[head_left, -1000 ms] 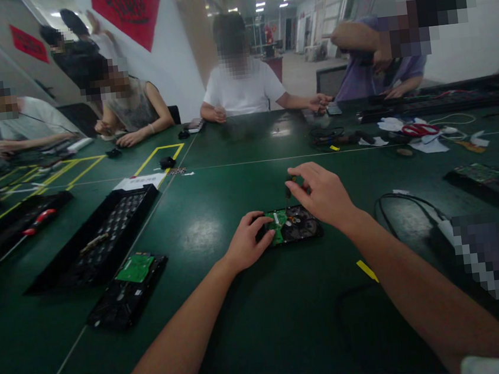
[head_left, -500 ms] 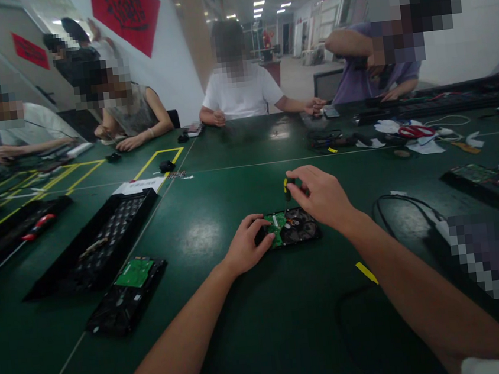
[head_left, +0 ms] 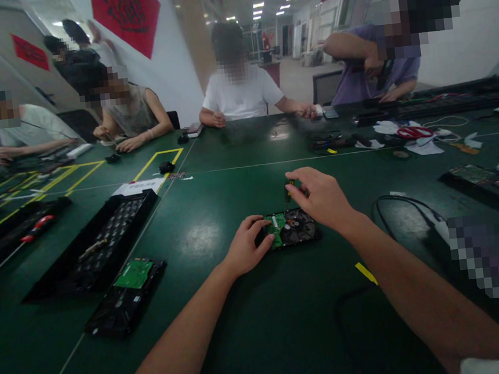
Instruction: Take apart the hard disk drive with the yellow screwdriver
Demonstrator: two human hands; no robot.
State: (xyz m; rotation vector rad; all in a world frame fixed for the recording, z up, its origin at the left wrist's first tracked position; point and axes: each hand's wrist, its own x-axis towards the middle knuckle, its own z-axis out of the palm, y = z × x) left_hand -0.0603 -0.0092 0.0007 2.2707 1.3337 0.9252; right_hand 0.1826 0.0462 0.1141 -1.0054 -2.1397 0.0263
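Note:
A black hard drive [head_left: 303, 226] with a green circuit board lies flat on the green table in front of me. My left hand [head_left: 247, 244] grips its left end, thumb on the near edge and fingers over the far side. Between the thumb and fingertips of my right hand [head_left: 321, 194] is the dark handle of a small screwdriver [head_left: 288, 190] with yellow on it. It stands nearly upright, its thin shaft pointing down to the edge of the circuit board. Where exactly the tip touches is too small to make out.
Left of me lie another hard drive [head_left: 127, 295], a long black tray [head_left: 99, 241] and a red-handled screwdriver [head_left: 37, 228]. To the right are a black cable [head_left: 404, 197], a further drive [head_left: 488, 185] and a blurred-out object [head_left: 493, 262]. Several people sit around the table.
The screwdriver's handle has turned in my right fingers, and its yellow marking shows differently. My left hand and the hard drive stay in place.

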